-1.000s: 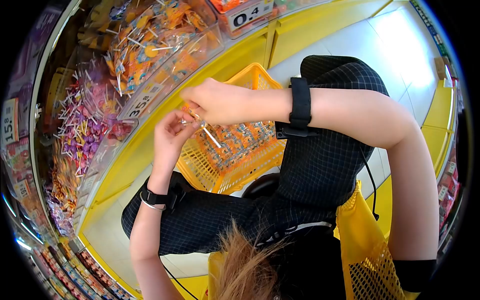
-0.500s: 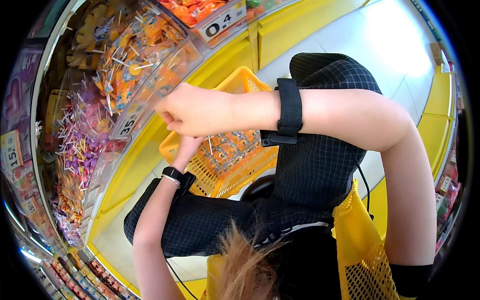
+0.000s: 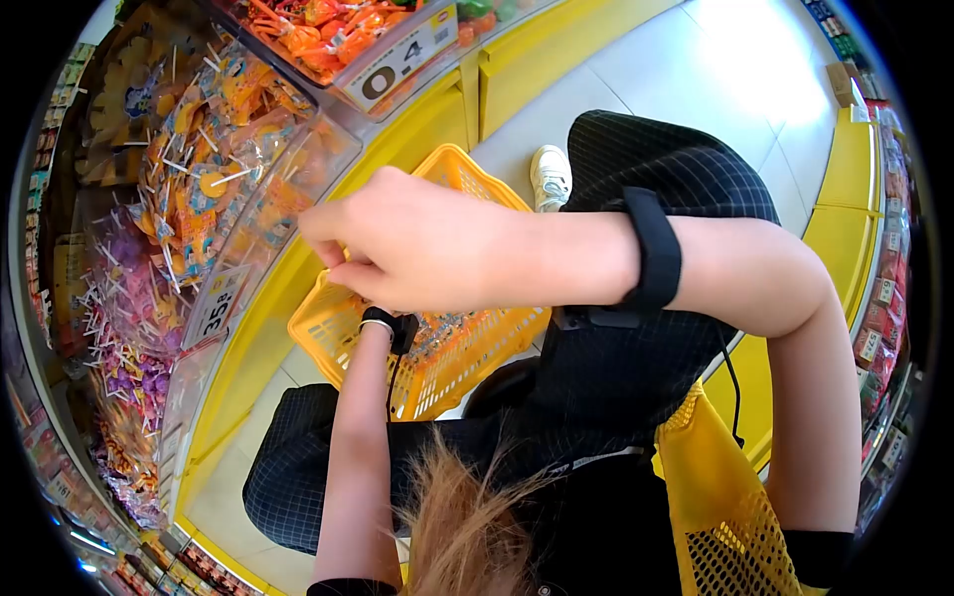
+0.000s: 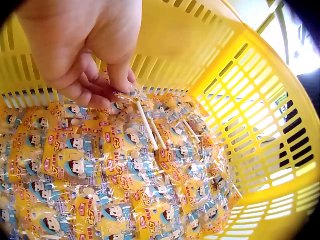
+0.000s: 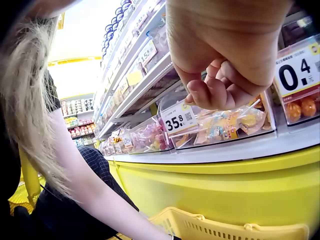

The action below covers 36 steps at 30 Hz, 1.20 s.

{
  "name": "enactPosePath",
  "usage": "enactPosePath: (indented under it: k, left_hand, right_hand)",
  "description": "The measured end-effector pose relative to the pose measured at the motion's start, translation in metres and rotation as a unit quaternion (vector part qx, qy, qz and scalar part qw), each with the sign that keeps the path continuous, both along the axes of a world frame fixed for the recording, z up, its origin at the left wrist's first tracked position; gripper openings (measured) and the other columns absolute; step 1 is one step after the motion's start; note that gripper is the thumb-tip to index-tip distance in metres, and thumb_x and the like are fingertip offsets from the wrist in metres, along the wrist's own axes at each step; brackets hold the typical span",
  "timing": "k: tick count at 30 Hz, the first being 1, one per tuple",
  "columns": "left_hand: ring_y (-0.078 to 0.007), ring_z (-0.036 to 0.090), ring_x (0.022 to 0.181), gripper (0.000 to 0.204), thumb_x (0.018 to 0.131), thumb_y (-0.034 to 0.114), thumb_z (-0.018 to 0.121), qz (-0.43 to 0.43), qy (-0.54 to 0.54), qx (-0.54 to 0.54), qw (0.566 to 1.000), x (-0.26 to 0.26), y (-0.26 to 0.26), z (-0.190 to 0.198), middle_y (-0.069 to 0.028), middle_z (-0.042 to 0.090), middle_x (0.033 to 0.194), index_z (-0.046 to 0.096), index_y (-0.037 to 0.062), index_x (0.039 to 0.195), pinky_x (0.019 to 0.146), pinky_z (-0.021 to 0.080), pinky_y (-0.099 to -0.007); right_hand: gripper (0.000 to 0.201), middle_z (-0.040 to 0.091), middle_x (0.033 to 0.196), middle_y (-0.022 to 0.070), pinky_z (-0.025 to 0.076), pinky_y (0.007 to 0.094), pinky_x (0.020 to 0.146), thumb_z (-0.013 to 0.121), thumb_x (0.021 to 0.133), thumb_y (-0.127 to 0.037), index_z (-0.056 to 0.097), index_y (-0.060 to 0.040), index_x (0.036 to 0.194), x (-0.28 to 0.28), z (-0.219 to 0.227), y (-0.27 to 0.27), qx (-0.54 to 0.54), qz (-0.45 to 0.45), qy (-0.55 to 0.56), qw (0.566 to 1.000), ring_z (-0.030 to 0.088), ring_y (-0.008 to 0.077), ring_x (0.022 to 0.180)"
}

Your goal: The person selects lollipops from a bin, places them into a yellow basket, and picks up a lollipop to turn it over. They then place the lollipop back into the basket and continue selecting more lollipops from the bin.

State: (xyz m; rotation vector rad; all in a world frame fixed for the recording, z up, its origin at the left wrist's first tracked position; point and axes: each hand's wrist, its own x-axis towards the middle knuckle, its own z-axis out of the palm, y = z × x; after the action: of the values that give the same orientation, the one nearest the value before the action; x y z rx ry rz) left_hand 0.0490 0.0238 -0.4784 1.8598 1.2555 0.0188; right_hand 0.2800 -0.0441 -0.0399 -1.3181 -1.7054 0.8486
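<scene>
Low inside the yellow basket, my left hand pinches a wrapped lollipop by its wrapper end, white stick slanting down. Rows of lollipops in orange and clear wrappers cover the basket's bottom. From the head view the left hand is hidden beneath my right hand. That right hand hovers over the basket near the shelf, fingers loosely curled and nothing seen in them. In the right wrist view it overlaps a clear bin of orange-wrapped lollipops.
Clear candy bins line the yellow shelf on the left, with orange-wrapped lollipops, purple lollipops and orange candies. A 35.8 price tag fronts one bin. My bent knees flank the basket, and a white shoe stands beyond it.
Both hands were together over the basket with a lollipop between them. The left hand has since gone down into the basket with a lollipop; the right stays above, apart from it.
</scene>
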Motion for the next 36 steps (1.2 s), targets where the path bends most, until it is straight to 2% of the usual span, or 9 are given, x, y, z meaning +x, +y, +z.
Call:
enactPosePath:
  k: [11, 26, 28, 30, 36]
  left_hand:
    - [-0.0197, 0.055, 0.088, 0.034, 0.085, 0.011, 0.064, -0.025, 0.084, -0.015, 0.996, 0.009, -0.017, -0.026, -0.0111, 0.054, 0.093, 0.052, 0.0007, 0.115, 0.077, 0.046, -0.0337]
    - [-0.0252, 0.055, 0.099, 0.044, 0.086, 0.011, 0.062, -0.068, 0.121, -0.032, 0.990, 0.008, -0.033, -0.023, -0.0175, 0.052, 0.109, 0.046, 0.0019, 0.125, 0.087, 0.045, -0.0363]
    - [-0.0260, 0.054, 0.101, 0.045, 0.086, 0.011, 0.062, -0.075, 0.121, -0.034, 0.989, 0.011, -0.032, -0.014, -0.0183, 0.051, 0.111, 0.045, 0.0020, 0.126, 0.088, 0.045, -0.0366]
    - [-0.0267, 0.054, 0.102, 0.046, 0.086, 0.011, 0.062, -0.081, 0.115, -0.037, 0.989, 0.013, -0.028, -0.002, -0.0192, 0.051, 0.113, 0.044, 0.0022, 0.128, 0.089, 0.044, -0.0370]
    - [-0.0290, 0.054, 0.107, 0.050, 0.086, 0.011, 0.061, -0.116, 0.050, -0.073, 0.989, 0.012, 0.002, 0.045, -0.0217, 0.050, 0.119, 0.042, 0.0026, 0.132, 0.093, 0.044, -0.0380]
  right_hand:
    - [0.011, 0.058, 0.062, 0.0149, 0.047, 0.0392, 0.057, 0.062, 0.078, -0.004, 0.051, -0.0007, 0.077, -0.003, 0.003, 0.003, -0.030, -0.011, 0.035, 0.999, 0.062, 0.0340, 0.064]
    - [0.009, 0.059, 0.064, 0.0161, 0.048, 0.0381, 0.058, 0.061, 0.077, -0.003, 0.052, 0.0006, 0.077, -0.003, 0.002, 0.008, -0.005, -0.015, 0.029, 0.999, 0.062, 0.0341, 0.064]
    - [0.009, 0.059, 0.064, 0.0163, 0.048, 0.0381, 0.058, 0.061, 0.077, -0.003, 0.053, 0.0007, 0.076, -0.004, 0.001, 0.011, 0.014, -0.016, 0.028, 0.999, 0.062, 0.0340, 0.064]
    - [0.006, 0.061, 0.067, 0.0198, 0.051, 0.0432, 0.063, 0.056, 0.074, -0.004, 0.059, 0.0008, 0.070, -0.007, 0.001, 0.016, 0.040, -0.028, 0.038, 0.998, 0.063, 0.0384, 0.068]
    - [0.008, 0.064, 0.072, 0.0185, 0.052, 0.0434, 0.065, 0.057, 0.074, -0.008, 0.062, -0.0020, 0.074, -0.022, 0.010, 0.033, 0.079, -0.025, 0.048, 0.995, 0.064, 0.0374, 0.069]
